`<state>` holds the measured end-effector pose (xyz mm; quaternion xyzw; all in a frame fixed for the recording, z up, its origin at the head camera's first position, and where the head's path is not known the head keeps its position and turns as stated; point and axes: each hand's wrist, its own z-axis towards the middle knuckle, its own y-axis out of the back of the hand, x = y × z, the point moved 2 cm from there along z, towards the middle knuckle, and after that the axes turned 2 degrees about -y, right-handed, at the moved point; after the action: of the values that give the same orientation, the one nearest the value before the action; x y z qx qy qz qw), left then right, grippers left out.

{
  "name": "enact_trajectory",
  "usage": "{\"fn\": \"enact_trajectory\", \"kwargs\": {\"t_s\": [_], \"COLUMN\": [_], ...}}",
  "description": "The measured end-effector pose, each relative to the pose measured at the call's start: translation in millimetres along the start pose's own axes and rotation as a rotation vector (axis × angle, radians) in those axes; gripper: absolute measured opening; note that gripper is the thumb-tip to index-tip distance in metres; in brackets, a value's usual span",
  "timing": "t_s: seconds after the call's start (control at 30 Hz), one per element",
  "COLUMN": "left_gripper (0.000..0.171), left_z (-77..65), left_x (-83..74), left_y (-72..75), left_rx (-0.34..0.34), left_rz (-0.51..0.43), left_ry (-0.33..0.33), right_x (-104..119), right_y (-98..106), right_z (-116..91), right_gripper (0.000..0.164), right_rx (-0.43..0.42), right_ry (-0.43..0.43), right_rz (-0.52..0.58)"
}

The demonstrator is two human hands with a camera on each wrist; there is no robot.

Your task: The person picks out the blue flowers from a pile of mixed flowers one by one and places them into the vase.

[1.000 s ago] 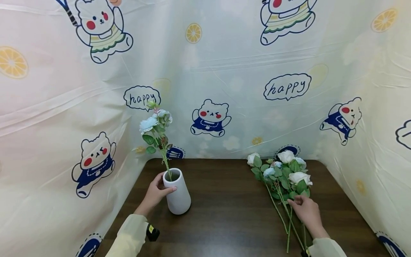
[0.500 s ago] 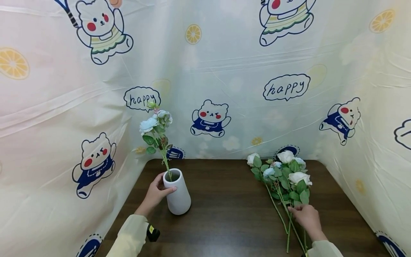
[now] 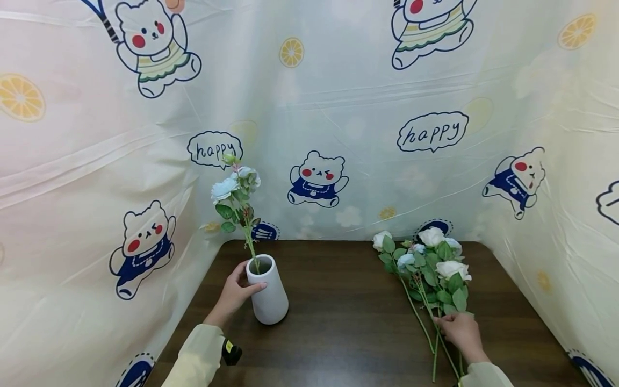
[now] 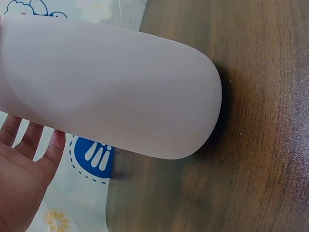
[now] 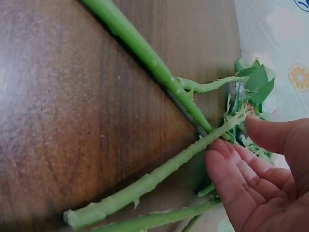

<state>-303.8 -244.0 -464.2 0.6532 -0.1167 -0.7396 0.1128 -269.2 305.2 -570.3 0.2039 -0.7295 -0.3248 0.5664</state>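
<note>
My left hand (image 3: 237, 293) grips a white vase (image 3: 270, 301) near its rim, thumb across the front and fingers round the far side. The vase stands on the table, and a stem of pale blue artificial roses (image 3: 224, 189) leans in its mouth. In the left wrist view the vase wall (image 4: 111, 82) fills much of the picture. At the right, my right hand (image 3: 461, 333) pinches a green flower stem (image 5: 159, 176) between thumb and fingertips, below the leaves. White artificial roses (image 3: 452, 270) and pale blue ones (image 3: 405, 260) lie there in a loose bunch.
A dark brown wooden table (image 3: 338, 322) lies between the vase and the bunch. Other stems (image 3: 419, 317) lie crossed close to my right hand. A printed curtain (image 3: 329, 107) rises behind the table and along both sides.
My right hand has moved down from the leaves along the stems, towards me, uncovering more leaves. My left hand and the vase have stayed in place.
</note>
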Motion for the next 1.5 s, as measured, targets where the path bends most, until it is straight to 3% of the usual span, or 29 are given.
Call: {"fn": "enact_trajectory", "kwargs": {"t_s": [0.13,0.37,0.8,0.9,1.27,1.5], "left_gripper": [0.071,0.071,0.071,0.071,0.071,0.071], "left_z": [-1.4,-0.7,0.3,-0.2,1.4,1.6], "left_x": [-2.3,-0.9,0.0,0.1,0.3,2.4], "left_y": [-0.9,-1.1,-0.4,-0.5,-0.1,0.1], "left_rx": [-0.001,-0.002,-0.008,-0.005,-0.005,0.011], "left_rz": [-0.001,-0.004,-0.005,-0.003,-0.010,-0.029], "left_ry": [0.010,0.018,0.015,0.016,0.007,-0.006], "right_x": [0.3,0.0,9.2,9.0,7.0,-5.6], "right_y": [-0.4,-3.6,-6.4,-1.8,32.8,38.3], "right_z": [-1.2,0.1,-1.9,-2.6,-13.4,-13.6], "right_gripper": [0.027,0.046,0.039,0.035,0.043,0.043], "right_rx": [-0.016,-0.016,0.001,-0.017,-0.117,-0.047], "right_ry": [0.028,0.042,0.015,0.024,0.010,-0.070], "right_rz": [-0.059,-0.134,-0.175,-0.197,-0.198,-0.210]}}
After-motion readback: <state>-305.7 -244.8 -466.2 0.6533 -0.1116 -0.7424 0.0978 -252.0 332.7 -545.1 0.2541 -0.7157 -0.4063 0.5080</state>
